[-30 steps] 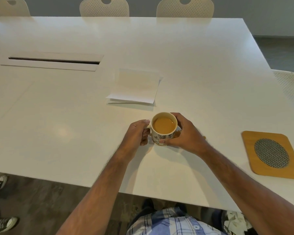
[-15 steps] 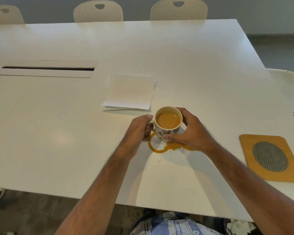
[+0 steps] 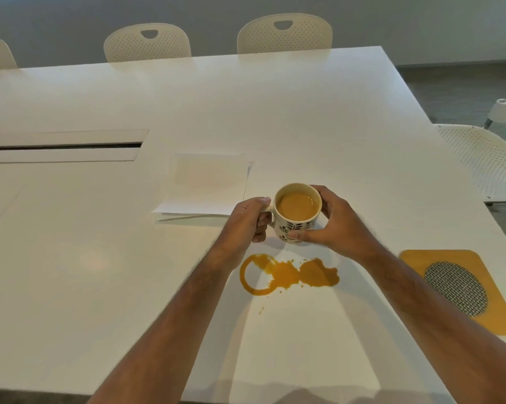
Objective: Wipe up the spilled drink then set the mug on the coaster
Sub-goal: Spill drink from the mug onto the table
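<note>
A cream mug (image 3: pixel 297 220) with a dark leaf pattern holds an orange-brown drink. My left hand (image 3: pixel 247 221) grips its handle and my right hand (image 3: pixel 337 223) wraps its right side. Nearer to me, an orange spill (image 3: pixel 289 274) lies on the white table (image 3: pixel 85 272), shaped as a ring joined to a puddle with small drops below. A white folded napkin (image 3: pixel 205 185) lies just left of and behind the mug. The coaster (image 3: pixel 458 290), orange with a grey mesh oval, lies at the right, near the table's edge.
A long cable slot (image 3: pixel 62 147) is cut into the table at the left. Cream perforated chairs (image 3: pixel 284 35) stand along the far side, and a white chair (image 3: pixel 488 161) stands at the right.
Both hands have carried the mug away from me, off the spot where it stood. The ring and puddle that it covered are now fully in sight.
</note>
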A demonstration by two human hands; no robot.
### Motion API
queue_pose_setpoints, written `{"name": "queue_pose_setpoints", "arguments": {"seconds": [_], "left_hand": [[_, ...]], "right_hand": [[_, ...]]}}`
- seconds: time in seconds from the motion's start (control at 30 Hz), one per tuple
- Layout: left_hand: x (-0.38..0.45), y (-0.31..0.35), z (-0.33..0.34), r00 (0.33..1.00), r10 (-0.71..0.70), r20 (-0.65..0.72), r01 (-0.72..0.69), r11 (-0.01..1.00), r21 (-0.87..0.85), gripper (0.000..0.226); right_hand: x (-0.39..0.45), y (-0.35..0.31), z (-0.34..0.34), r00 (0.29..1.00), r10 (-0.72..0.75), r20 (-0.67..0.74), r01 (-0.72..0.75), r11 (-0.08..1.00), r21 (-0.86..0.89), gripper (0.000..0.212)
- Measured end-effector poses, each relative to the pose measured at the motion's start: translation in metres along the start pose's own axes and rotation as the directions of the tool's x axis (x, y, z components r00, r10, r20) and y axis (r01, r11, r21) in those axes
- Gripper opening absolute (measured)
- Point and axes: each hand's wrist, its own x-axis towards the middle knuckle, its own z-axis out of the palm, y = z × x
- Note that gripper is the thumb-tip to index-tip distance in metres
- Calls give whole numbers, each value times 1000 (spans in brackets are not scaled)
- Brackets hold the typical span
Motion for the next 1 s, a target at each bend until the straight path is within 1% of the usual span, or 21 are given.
{"name": "queue_pose_setpoints", "arguments": {"seconds": [0.37, 0.53, 1.0], "left_hand": [[60, 21, 24, 997, 19, 78, -20, 1000, 21, 31], [89, 29, 35, 995, 34, 90, -38, 999, 38, 36], [164, 41, 62, 994, 35, 105, -39, 998, 40, 32]], "right_hand": [[34, 18, -48, 999, -10, -49, 11, 1000, 15, 91], [51, 26, -71, 998, -14, -65, 15, 1000, 15, 90], [101, 56, -123, 997, -23, -79, 24, 1000, 14, 86]]}}
